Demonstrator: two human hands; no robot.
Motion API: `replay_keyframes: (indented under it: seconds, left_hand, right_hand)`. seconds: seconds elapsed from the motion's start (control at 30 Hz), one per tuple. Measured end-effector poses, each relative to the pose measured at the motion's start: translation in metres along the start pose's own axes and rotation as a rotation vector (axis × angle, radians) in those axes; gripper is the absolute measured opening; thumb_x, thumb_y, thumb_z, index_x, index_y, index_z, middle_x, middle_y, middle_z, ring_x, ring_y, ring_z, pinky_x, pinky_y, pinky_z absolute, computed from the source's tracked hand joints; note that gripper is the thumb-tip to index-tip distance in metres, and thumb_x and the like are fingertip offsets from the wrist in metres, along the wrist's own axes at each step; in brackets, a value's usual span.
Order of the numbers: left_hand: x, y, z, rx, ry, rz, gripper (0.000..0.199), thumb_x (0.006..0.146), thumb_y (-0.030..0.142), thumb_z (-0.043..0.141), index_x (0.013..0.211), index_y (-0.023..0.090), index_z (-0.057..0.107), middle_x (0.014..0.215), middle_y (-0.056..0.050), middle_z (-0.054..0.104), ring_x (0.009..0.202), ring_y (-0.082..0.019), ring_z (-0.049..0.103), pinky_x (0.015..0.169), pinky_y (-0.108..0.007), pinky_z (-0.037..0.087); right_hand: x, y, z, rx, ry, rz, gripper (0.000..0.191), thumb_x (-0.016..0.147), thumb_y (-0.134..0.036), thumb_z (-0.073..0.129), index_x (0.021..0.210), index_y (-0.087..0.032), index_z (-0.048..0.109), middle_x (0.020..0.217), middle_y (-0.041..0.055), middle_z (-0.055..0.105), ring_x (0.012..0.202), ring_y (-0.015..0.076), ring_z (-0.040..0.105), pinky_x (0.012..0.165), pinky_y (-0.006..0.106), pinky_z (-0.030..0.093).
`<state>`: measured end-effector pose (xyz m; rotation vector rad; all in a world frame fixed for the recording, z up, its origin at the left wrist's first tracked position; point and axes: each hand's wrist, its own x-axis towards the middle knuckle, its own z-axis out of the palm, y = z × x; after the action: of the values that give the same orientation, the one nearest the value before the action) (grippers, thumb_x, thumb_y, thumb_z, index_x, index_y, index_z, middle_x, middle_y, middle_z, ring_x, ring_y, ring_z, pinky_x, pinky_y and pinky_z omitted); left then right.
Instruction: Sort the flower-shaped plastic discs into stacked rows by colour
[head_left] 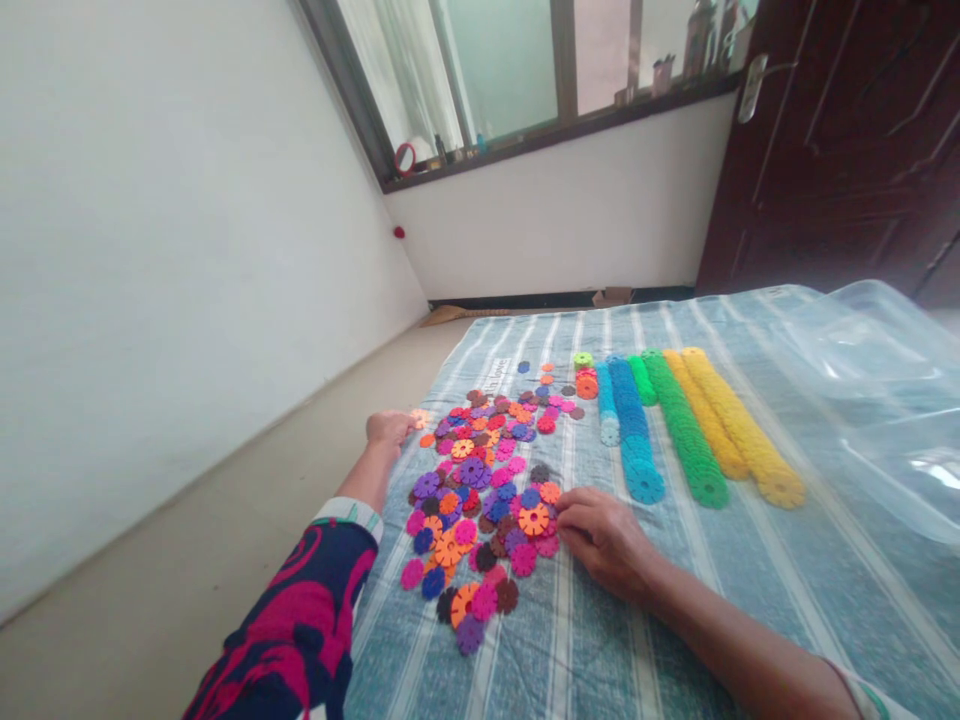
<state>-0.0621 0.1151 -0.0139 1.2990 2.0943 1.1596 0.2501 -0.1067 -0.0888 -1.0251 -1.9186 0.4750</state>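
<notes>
My left hand [391, 428] is at the left edge of the cloth-covered surface, its fingers closed on a light orange disc [419, 419]. My right hand [600, 535] rests at the right side of a loose pile of notched plastic discs [472, 471] in purple, pink, orange, blue, red and brown. Its fingertips are pressed together beside an orange disc [550, 493]; whether they hold anything is too small to tell. Right of the pile lie overlapping rows: light blue [608, 410], blue [628, 400], green [686, 440] and yellow [742, 430]. A short red-orange stack [586, 384] lies beside them.
Two clear plastic containers [862, 335] stand at the right on the striped cloth [592, 650]. A wall borders the floor on the left. Beyond the surface are a window ledge [555, 128] with small items and a dark red door [840, 170].
</notes>
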Motion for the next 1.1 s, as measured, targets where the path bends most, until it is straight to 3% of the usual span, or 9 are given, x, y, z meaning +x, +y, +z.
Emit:
replay_keyframes:
  seconds: [0.13,0.27,0.47,0.63,0.73,0.87,1.1]
  left_hand:
    - [-0.006,0.013,-0.005,-0.072,0.019,0.004,0.012,0.053,0.019,0.064,0.056,0.015,0.054,0.043,0.005,0.045,0.041,-0.007,0.038,0.041,-0.019,0.028]
    - [-0.024,0.034,0.015,-0.143,-0.166,0.112,0.014,0.051,0.022,0.067,0.06,0.014,0.06,0.047,0.003,0.053,0.046,-0.009,0.048,0.045,-0.019,0.036]
    - [-0.07,0.073,0.096,-0.179,-0.5,0.364,0.01,0.055,0.021,0.066,0.061,0.015,0.062,0.049,0.003,0.057,0.047,-0.009,0.05,0.047,-0.021,0.038]
    - [-0.097,0.103,0.166,-0.118,-0.624,0.516,0.005,0.061,0.015,0.059,0.062,0.014,0.064,0.049,0.002,0.056,0.046,-0.008,0.048,0.047,-0.021,0.038]
    - [-0.102,0.114,0.195,-0.037,-0.608,0.635,0.008,0.062,0.013,0.058,0.062,0.013,0.066,0.052,0.001,0.058,0.05,-0.009,0.05,0.05,-0.021,0.039]
    - [-0.098,0.12,0.215,0.011,-0.616,0.652,0.011,0.061,0.012,0.06,0.065,0.012,0.07,0.053,-0.001,0.061,0.052,-0.011,0.054,0.053,-0.023,0.042]
    - [-0.097,0.123,0.223,0.081,-0.628,0.661,0.014,0.062,0.012,0.062,0.071,0.011,0.073,0.056,-0.001,0.063,0.056,-0.012,0.056,0.057,-0.022,0.043]
  right_hand:
    - [0.0,-0.001,0.0,-0.009,0.015,0.002,0.015,0.085,-0.011,0.058,0.078,-0.02,0.068,0.097,0.0052,0.071,0.088,0.0184,0.063,0.078,0.031,0.045]
    - [0.001,-0.001,0.001,-0.013,0.015,0.014,0.016,0.084,-0.01,0.057,0.077,-0.02,0.067,0.095,0.0043,0.07,0.088,0.0177,0.063,0.078,0.03,0.045]
    - [0.005,-0.005,-0.002,-0.004,0.012,0.013,0.017,0.084,-0.009,0.056,0.076,-0.019,0.067,0.092,0.0034,0.07,0.086,0.017,0.062,0.076,0.029,0.044]
    - [0.006,-0.007,-0.002,-0.018,-0.001,0.038,0.017,0.083,-0.01,0.056,0.076,-0.02,0.067,0.092,0.0033,0.07,0.086,0.0177,0.062,0.076,0.03,0.044]
    - [0.006,-0.008,-0.002,-0.02,0.0,0.055,0.016,0.083,-0.011,0.056,0.077,-0.021,0.068,0.092,0.0034,0.07,0.086,0.0177,0.062,0.077,0.03,0.044]
    - [0.007,-0.008,-0.001,-0.015,0.012,0.051,0.016,0.083,-0.011,0.056,0.076,-0.02,0.067,0.09,0.0032,0.07,0.084,0.0173,0.062,0.076,0.03,0.043]
    - [0.007,-0.008,-0.001,0.001,0.011,0.057,0.015,0.084,-0.012,0.057,0.078,-0.02,0.067,0.091,0.0031,0.07,0.086,0.0173,0.061,0.078,0.03,0.043]
